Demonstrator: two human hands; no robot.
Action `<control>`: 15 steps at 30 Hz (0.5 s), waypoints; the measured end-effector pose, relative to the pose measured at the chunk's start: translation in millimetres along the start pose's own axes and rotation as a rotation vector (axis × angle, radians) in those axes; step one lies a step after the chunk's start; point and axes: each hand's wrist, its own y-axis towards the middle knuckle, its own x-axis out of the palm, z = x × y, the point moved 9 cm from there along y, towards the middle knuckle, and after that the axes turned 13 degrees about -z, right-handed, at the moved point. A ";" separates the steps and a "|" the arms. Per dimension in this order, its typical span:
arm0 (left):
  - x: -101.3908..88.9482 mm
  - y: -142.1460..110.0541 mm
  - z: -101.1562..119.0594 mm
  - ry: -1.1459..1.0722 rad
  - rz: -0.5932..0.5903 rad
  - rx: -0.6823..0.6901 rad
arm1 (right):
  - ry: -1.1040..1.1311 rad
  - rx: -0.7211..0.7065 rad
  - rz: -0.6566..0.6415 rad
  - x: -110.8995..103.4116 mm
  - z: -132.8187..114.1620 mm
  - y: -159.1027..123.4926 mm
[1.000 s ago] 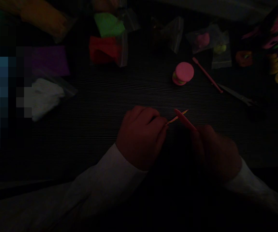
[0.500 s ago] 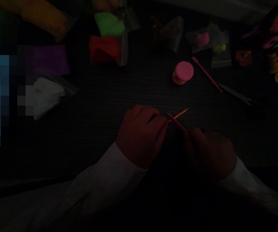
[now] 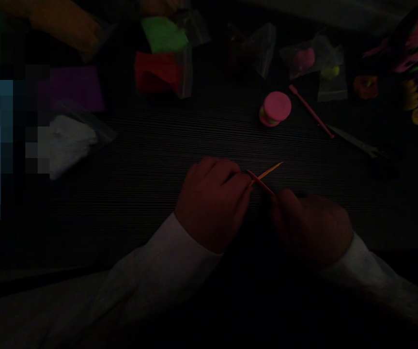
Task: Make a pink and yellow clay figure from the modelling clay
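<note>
The scene is very dark. My left hand point(image 3: 212, 203) is closed in a pinch on a thin orange-yellow strip point(image 3: 270, 170) that points up and to the right. My right hand point(image 3: 312, 225) is closed round a slim pink tool point(image 3: 261, 183). The tool's tip crosses the strip right beside my left fingertips. Both hands rest low over the dark ribbed table point(image 3: 179, 140). White sleeves cover both forearms.
A pink round clay piece point(image 3: 275, 108), a pink stick point(image 3: 311, 112) and scissors point(image 3: 357, 143) lie behind my hands. Bags of clay sit at the back: white point(image 3: 69, 143), purple point(image 3: 74, 88), red point(image 3: 158, 72), green point(image 3: 163, 34), orange point(image 3: 63, 22). Small coloured pieces lie at far right point(image 3: 417, 97).
My right hand has slid left with the pink tool, bringing its tip from the strip's far end to beside my left fingertips. The left hand has stayed put.
</note>
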 end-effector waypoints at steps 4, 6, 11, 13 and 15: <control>-1.4 -0.7 0.4 0.009 0.018 0.000 | -0.023 0.009 0.000 -1.0 0.6 -0.6; -1.3 -0.6 0.5 0.007 0.021 -0.001 | -0.022 0.007 0.002 -1.5 0.4 -0.8; -0.9 -0.3 1.2 0.009 0.013 0.004 | -0.035 0.043 0.006 -2.1 1.9 3.9; -1.3 -2.5 0.1 -0.005 -0.002 -0.001 | -0.018 0.056 0.033 -3.6 3.7 3.8; -3.1 -7.5 -2.6 -0.025 -0.013 -0.017 | 0.021 0.061 0.057 -4.5 4.8 1.2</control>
